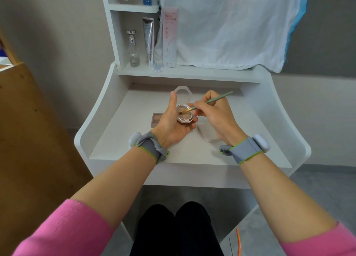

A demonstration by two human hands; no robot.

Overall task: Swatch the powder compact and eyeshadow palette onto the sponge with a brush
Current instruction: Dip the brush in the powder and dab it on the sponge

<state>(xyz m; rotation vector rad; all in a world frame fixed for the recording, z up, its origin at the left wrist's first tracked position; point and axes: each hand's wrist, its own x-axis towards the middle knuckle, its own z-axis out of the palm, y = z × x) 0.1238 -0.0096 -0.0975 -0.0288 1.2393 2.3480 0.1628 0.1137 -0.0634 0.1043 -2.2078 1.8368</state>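
Note:
My left hand [170, 123] holds an open octagonal powder compact [185, 119] in its palm, the lid [182, 91] tipped up behind it. My right hand [213, 114] pinches a green-handled brush [212, 99]; its bristle tip rests on the beige powder. A brown eyeshadow palette [157, 119] lies on the desk just left of my left hand. A white sponge block [209, 135] sits on the desk under my right hand, partly hidden.
The white vanity desk [123, 140] has curved raised sides. On the back shelf stand a glass bottle [133, 49], a silver tube [148, 39] and a pink box [170, 38]. A white cloth [227, 28] covers the mirror area. A wooden board [28, 130] stands at left.

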